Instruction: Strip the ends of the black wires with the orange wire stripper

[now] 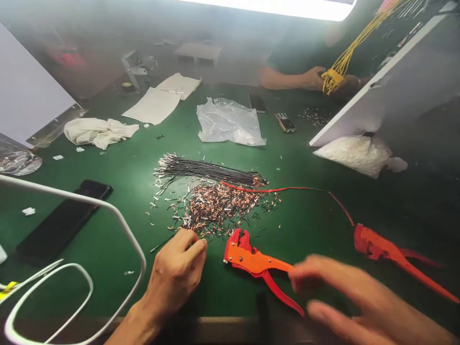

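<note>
My left hand (176, 273) rests on the green mat, fingertips pinched on a thin black wire at the near edge of a heap of cut wire scraps (219, 208). My right hand (355, 299), blurred and with fingers spread, hovers just right of the handles of an orange wire stripper (257, 263), holding nothing. A bundle of black wires (208, 171) lies behind the heap. A red wire (287, 190) runs from it toward a second red stripper (391, 251) at the right.
A black phone (61, 223) and white cable loops (46, 292) lie at the left. A clear plastic bag (230, 122), a cloth (97, 132) and papers (161, 98) sit farther back. Across the table another person's hands (316, 79) hold yellow wires (345, 60). A white board (388, 76) leans at right.
</note>
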The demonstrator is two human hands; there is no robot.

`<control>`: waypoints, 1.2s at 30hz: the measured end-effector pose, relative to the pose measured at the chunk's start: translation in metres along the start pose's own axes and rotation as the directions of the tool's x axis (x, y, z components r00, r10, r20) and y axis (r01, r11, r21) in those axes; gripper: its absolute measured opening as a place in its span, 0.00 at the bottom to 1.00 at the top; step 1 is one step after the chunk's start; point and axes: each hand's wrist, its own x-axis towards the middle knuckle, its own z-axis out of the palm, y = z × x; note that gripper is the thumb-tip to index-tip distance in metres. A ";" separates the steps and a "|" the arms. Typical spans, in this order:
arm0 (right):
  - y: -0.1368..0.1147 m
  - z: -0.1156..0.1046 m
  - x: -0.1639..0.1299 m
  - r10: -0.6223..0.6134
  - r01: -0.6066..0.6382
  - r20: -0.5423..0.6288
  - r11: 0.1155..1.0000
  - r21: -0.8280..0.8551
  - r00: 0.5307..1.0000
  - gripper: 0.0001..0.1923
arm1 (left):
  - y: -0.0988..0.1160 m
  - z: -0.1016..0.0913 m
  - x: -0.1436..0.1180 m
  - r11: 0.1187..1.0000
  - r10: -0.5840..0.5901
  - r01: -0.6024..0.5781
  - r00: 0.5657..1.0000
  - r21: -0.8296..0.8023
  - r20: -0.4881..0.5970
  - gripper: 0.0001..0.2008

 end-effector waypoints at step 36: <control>-0.023 0.031 0.111 -0.290 0.355 -0.754 0.931 -0.082 0.589 0.09 | 0.002 0.023 0.008 0.920 0.326 -0.292 0.940 0.262 -0.099 0.09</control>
